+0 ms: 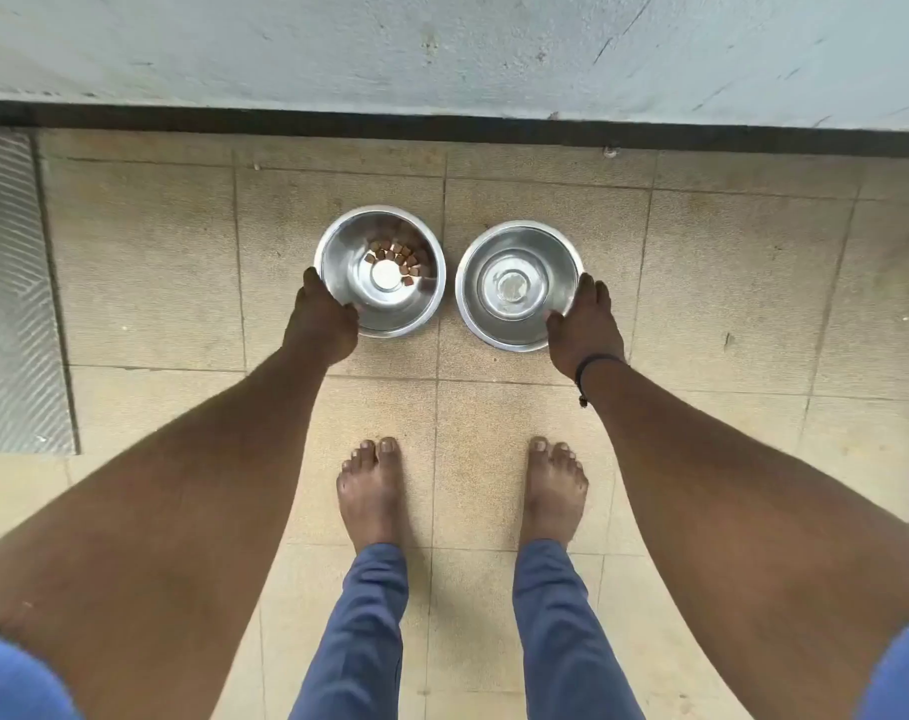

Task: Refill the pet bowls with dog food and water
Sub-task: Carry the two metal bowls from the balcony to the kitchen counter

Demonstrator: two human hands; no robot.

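Two steel bowls stand side by side on the tiled floor near the wall. The left bowl (385, 304) holds several brown kibble pieces (398, 256) at its far side. The right bowl (515, 252) looks to contain only a little clear water at its bottom. My left hand (320, 319) grips the near-left rim of the left bowl, thumb inside. My right hand (585, 327) grips the near-right rim of the right bowl; a dark band circles its wrist.
A pale wall (442, 49) with a black skirting strip (442, 129) runs just behind the bowls. A ribbed grey mat (11, 293) lies at the left. My bare feet (372, 491) stand on the beige tiles just short of the bowls.
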